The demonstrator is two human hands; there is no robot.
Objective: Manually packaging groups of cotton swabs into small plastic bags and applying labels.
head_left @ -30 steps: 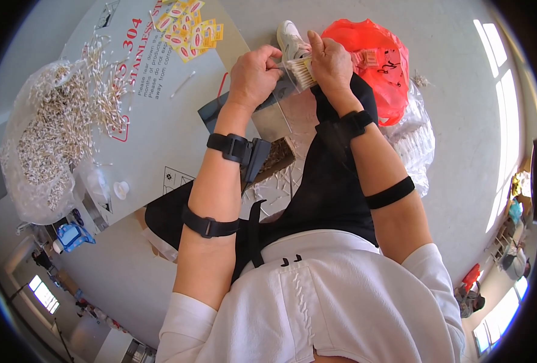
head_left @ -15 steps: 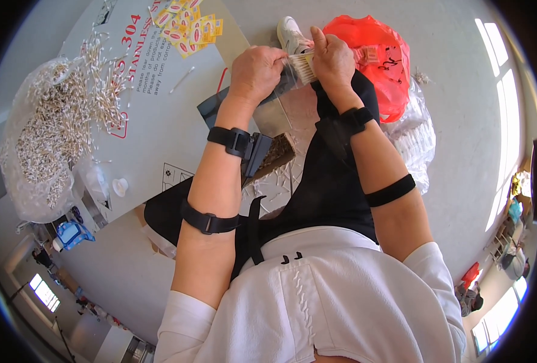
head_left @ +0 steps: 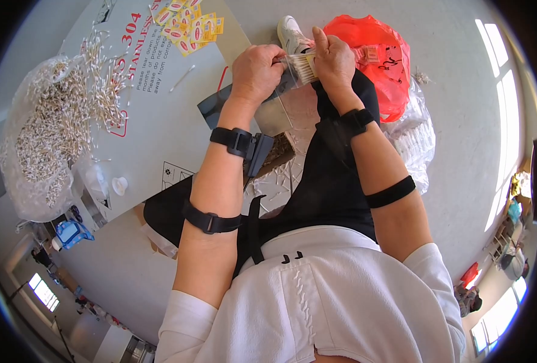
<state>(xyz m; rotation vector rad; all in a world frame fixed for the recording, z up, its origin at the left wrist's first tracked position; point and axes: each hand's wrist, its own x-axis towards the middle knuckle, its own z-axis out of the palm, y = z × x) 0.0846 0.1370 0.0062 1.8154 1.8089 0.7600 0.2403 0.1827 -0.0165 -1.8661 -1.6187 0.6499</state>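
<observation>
My right hand [head_left: 334, 63] is closed on a bundle of cotton swabs [head_left: 305, 68], thumb pointing up, with a bit of yellow beside the sticks. The fingers of my left hand [head_left: 256, 71] pinch the edge of a small clear plastic bag [head_left: 288, 71]. This bag lies at the swabs' left ends and seems to reach partly around them; how far is hard to see. On the table to the left, a large clear bag [head_left: 23, 157] spills a heap of loose swabs [head_left: 54, 130]. Small yellow-and-white printed cards [head_left: 199, 30] are scattered at the table's far end.
One loose swab [head_left: 182, 78] lies on the grey table [head_left: 153, 130]. Between my legs, an open box [head_left: 279, 151] shows brown inside. To the right are a red plastic bag [head_left: 395, 91] and a clear bag of white packs [head_left: 415, 136] on the floor. A white cap-like piece [head_left: 120, 186] sits near the table edge.
My left hand has shifted slightly right, and its fingers are more curled. The clear bag now reaches closer over the swab ends. My right hand is nearly still.
</observation>
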